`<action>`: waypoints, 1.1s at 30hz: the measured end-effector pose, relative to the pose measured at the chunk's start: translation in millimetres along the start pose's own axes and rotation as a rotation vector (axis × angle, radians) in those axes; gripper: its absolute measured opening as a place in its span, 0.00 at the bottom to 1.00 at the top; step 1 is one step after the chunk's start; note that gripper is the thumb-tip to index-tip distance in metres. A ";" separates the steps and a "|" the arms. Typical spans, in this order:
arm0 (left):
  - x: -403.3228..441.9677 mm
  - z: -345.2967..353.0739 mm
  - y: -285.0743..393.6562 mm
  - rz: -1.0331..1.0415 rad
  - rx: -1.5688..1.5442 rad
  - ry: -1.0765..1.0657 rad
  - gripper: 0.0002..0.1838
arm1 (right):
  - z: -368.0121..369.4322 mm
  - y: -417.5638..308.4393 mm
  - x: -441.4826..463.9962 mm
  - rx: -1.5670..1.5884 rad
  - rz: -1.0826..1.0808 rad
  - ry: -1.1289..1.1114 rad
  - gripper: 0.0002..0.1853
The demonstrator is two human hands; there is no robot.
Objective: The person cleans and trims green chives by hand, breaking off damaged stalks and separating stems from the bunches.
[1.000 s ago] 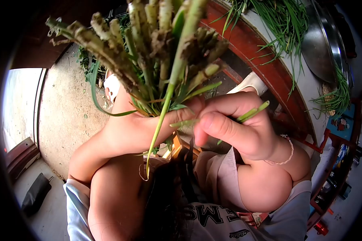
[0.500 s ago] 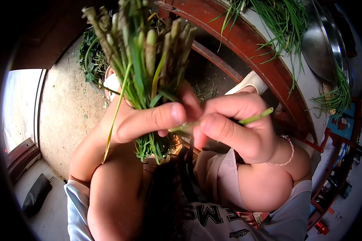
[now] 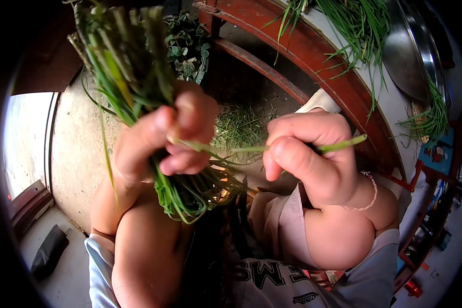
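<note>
A thick bunch of garlic chives (image 3: 131, 56) is gripped in my left hand (image 3: 164, 133), cut stem ends up and leaves hanging below the fist. The bunch and that hand look blurred. My right hand (image 3: 313, 154) is closed in a pinch on one green chive stalk (image 3: 344, 144), whose thick end sticks out to the right. A thin strip of the stalk stretches between the two hands, and its left end sits at my left thumb and finger. One yellowish leaf dangles left of the bunch.
More chives (image 3: 362, 31) lie on the table (image 3: 339, 49) with a red wooden edge, beside a metal bowl (image 3: 408, 51). Green scraps (image 3: 238, 126) litter the floor below. Leafy plants (image 3: 187, 49) stand behind. A dark pouch (image 3: 50, 250) lies at lower left.
My left hand has moved left with the bunch, away from my right hand. The strip between the hands now shows longer, and the floor scraps are more exposed.
</note>
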State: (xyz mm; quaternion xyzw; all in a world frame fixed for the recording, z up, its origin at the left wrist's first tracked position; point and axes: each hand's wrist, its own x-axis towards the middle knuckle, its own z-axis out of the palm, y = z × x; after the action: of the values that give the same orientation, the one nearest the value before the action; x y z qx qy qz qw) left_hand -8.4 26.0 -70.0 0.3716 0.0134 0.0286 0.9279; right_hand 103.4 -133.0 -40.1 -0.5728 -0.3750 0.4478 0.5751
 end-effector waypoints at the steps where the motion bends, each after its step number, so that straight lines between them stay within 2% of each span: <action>1: -0.5 -4.6 -0.6 0.008 -0.195 -0.005 0.18 | -2.5 2.2 -0.9 0.014 -0.017 0.003 0.13; 3: 1.0 -11.7 -3.3 0.136 -0.207 0.008 0.17 | -4.9 4.8 -1.5 0.028 -0.038 0.010 0.12; 5: 1.7 -16.4 -1.2 0.133 -0.104 0.010 0.15 | -5.8 5.3 -1.2 0.031 -0.056 0.003 0.12; 7: 0.8 -16.4 -2.9 0.191 0.224 0.172 0.14 | -3.0 4.0 -0.7 0.027 -0.030 0.030 0.12; 9: 0.5 -11.1 0.8 0.142 0.319 0.234 0.14 | -2.3 4.4 -0.5 0.023 -0.006 0.058 0.12; 11: -0.3 -4.3 4.6 0.043 0.504 0.367 0.17 | -2.3 7.9 -1.1 0.077 -0.015 0.041 0.07; 12: -1.2 -4.3 3.1 0.044 0.379 0.353 0.19 | -1.0 7.3 -0.9 0.080 -0.022 0.042 0.07; 13: -2.8 -1.7 4.1 0.044 0.385 0.352 0.19 | 0.0 6.7 -1.2 0.090 -0.024 0.049 0.06; 15: -6.3 2.8 5.9 0.009 0.518 0.354 0.19 | 0.4 6.9 -1.7 0.102 -0.028 0.056 0.06; 19: -3.4 5.2 8.5 0.044 0.729 0.170 0.19 | 3.8 8.5 -2.5 0.100 -0.003 0.075 0.06; 21: -1.4 9.8 9.8 0.023 0.765 0.152 0.15 | 6.3 6.6 -2.9 0.097 0.005 0.114 0.06; 23: 4.4 8.1 6.4 0.239 1.023 -0.006 0.13 | 7.9 0.6 -4.1 -0.051 -0.004 0.107 0.06; 24: 6.0 21.3 11.1 0.114 1.077 0.014 0.11 | 9.2 1.0 -4.6 -0.053 -0.003 0.113 0.06; 28: 2.8 15.0 -9.4 0.220 1.070 0.164 0.08 | 13.9 1.2 -6.7 -0.098 0.006 0.178 0.06; 30: 1.9 21.2 -6.2 0.141 1.043 0.233 0.07 | 15.1 -0.9 -7.4 -0.110 0.023 0.196 0.06; 33: 0.5 21.0 3.0 -0.036 0.617 0.323 0.05 | 15.8 -4.3 -8.3 -0.084 0.123 0.194 0.06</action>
State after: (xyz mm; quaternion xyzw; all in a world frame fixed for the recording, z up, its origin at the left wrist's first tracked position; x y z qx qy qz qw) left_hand -7.1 13.8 -52.7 0.6250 0.1743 0.0654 0.7581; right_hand 86.2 -135.5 -34.2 -0.6587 -0.3002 0.4088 0.5557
